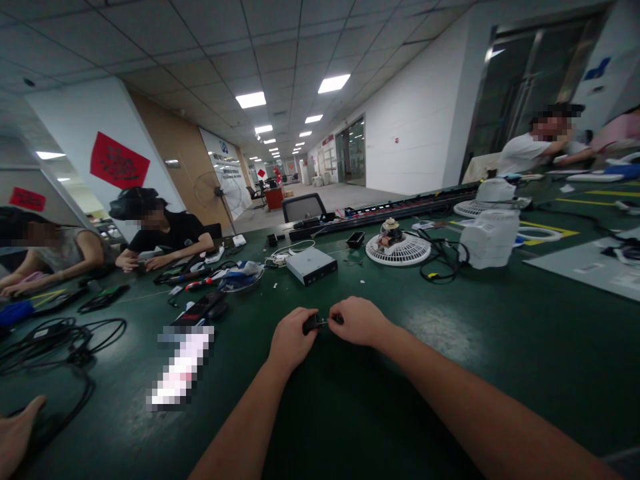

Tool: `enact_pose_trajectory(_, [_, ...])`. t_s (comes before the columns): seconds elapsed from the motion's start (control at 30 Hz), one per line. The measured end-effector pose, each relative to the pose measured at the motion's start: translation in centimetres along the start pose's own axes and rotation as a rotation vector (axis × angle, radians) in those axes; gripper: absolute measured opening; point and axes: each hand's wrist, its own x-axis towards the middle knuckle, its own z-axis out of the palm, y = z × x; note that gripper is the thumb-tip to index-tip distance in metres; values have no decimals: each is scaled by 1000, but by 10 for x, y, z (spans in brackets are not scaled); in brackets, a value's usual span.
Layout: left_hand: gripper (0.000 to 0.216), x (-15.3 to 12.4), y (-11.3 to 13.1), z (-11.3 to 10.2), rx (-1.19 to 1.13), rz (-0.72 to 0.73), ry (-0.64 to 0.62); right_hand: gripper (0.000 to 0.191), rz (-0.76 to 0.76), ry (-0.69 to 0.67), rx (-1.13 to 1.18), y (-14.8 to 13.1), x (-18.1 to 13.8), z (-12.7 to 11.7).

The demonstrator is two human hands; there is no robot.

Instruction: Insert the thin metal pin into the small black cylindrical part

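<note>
With our left hand [293,340] and right hand [361,323] we pinch a small, stubby, black-and-silvery piece [312,324] between them.

One camera, worn on the person's head, looks forward and down across the worktop [390,413], taking in a wide sweep up to the ceiling [210,40] along the top edge. The left hand [293,339] and right hand [361,321] are near it, just below the middle, while the corridor floor [345,193] lies well beyond. The left wall [77,123] and right wall [415,100] both lean outward toward the top of this view.
</note>
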Motion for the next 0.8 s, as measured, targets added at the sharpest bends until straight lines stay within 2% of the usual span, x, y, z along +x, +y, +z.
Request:
enact_pose_trajectory(0.2, [36,0,1,2,14,-8,-19,30,52,-57,-25,-1,2,2])
enact_pose_trajectory(0.33, [34,1,-1,2,44,-50,-6,30,92,-16,-7,2,3,4])
enact_pose_trajectory(0.47, [34,2,-5,2,72,-132,25,28,141,8,126,5,7,9])
enact_pose_trajectory(0.63, [37,4,-12,5,80,-232,50,24,115,-23,277,6,13,22])
enact_pose_trajectory(0.8, [37,5,-10,6,34,-216,34,19,106,53,447,7,14,25])
